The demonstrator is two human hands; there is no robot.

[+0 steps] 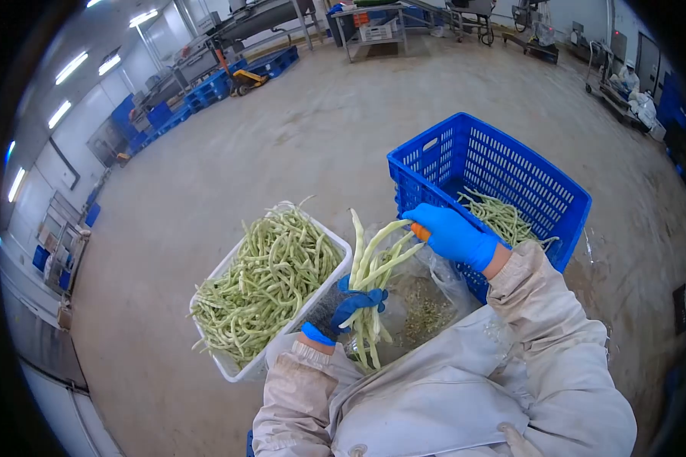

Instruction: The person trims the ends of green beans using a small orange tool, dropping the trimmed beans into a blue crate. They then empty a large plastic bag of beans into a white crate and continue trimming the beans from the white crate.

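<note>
Orange bit (420, 231) by R hand (456, 236) & bkgd ppl (629, 81), all too sm. for detail

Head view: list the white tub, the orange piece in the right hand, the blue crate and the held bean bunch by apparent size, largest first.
1. Blue crate
2. White tub
3. Held bean bunch, long but narrow
4. Orange piece, partly covered by the glove

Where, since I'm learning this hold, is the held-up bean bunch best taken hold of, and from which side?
Probably around the middle of the bean bunch, coming from the left: it gathers closely there, in the left hand, while its upper ends fan out, some towards the right hand.
</note>
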